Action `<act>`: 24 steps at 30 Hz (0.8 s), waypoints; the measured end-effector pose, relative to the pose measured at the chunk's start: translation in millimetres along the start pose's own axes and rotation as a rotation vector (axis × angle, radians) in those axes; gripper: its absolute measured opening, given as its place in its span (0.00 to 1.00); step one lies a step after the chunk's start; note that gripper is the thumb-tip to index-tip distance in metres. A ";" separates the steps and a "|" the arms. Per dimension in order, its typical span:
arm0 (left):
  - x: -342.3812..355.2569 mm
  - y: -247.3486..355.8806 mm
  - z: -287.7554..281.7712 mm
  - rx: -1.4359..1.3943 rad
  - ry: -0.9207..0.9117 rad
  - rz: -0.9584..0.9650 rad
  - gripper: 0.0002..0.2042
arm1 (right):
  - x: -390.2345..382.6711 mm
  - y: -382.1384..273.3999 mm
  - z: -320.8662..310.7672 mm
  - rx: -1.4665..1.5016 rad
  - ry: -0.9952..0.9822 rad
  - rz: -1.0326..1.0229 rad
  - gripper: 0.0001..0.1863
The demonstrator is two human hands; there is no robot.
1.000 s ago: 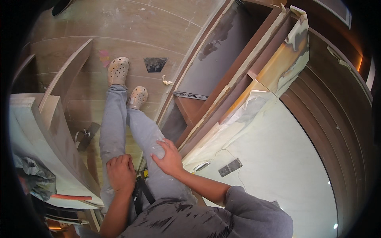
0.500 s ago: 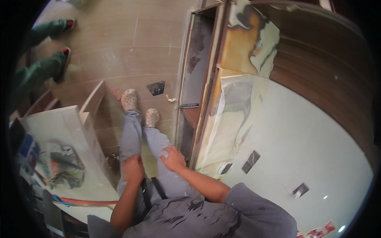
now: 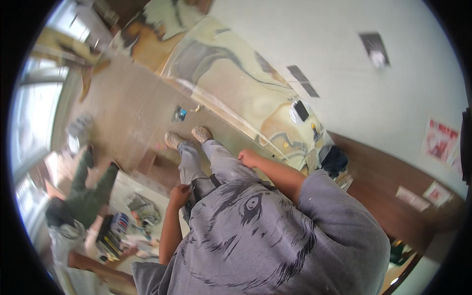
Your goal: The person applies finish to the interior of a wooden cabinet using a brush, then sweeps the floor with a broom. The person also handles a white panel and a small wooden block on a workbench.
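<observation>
My left hand [image 3: 180,195] is closed beside my left hip, next to the dark strap at my waist. What its fingers hold, if anything, is hidden. My right hand [image 3: 250,158] is at my right thigh, its fingers curled in against the cloth of my grey trousers [image 3: 227,161]. A grey T-shirt [image 3: 255,236] with a dark animal print covers my front. Below, my feet stand on the floor in light, speckled clogs [image 3: 201,133].
A marble-patterned counter [image 3: 221,73] runs along the right, with a phone [image 3: 300,111] on it and dark cloth [image 3: 333,161] at its end. At the left another person [image 3: 73,216] is beside a board [image 3: 125,189] bearing a crumpled bag [image 3: 144,210] and tools. A dark scrap [image 3: 179,114] lies on the floor.
My body has straightened and the view has turned. Both hands have moved up from near my knees, the left to my hip and the right to my upper thigh. More of the other person shows.
</observation>
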State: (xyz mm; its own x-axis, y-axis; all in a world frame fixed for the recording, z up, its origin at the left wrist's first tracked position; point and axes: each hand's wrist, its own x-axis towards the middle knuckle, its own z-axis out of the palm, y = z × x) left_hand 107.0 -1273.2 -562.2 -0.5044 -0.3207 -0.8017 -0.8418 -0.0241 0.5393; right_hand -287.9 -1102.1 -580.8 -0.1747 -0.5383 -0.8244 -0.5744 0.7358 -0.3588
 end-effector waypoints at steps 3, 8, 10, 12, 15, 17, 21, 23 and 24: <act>1.9 10.2 -43.3 -0.038 -0.068 -0.018 0.16 | -43.8 39.8 -8.7 0.247 -0.157 0.167 0.09; 15.1 47.0 -102.0 -0.340 -0.143 -0.113 0.13 | -104.1 64.8 23.4 0.683 -0.066 0.307 0.07; 22.4 68.4 -119.0 -0.217 -0.181 -0.114 0.12 | -121.4 62.0 43.9 0.700 0.026 0.318 0.06; 29.8 90.5 -133.1 -0.044 -0.211 -0.042 0.12 | -128.4 50.9 67.5 0.685 0.129 0.314 0.07; 38.7 117.5 -151.1 0.151 -0.242 0.003 0.12 | -118.6 29.8 103.1 0.681 0.239 0.350 0.12; 44.2 128.3 -163.9 0.253 -0.258 0.017 0.12 | -104.6 15.5 125.8 0.614 0.359 0.332 0.15; 58.5 129.0 -195.0 0.315 -0.308 0.055 0.11 | -102.1 2.5 170.3 0.564 0.402 0.383 0.17; 67.9 123.4 -213.2 0.332 -0.329 0.034 0.10 | -114.4 -1.8 190.5 0.654 0.455 0.458 0.16; 72.9 120.5 -221.4 0.355 -0.330 0.002 0.09 | -123.3 -3.3 199.0 0.676 0.442 0.512 0.16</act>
State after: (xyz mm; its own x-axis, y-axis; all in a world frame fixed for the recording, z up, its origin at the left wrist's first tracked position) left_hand 11.4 -1509.2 -498.6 -0.4922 -0.0018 -0.8705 -0.8252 0.3194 0.4659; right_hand -105.3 -956.4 -565.1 -0.6422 -0.0902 -0.7612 0.2150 0.9320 -0.2918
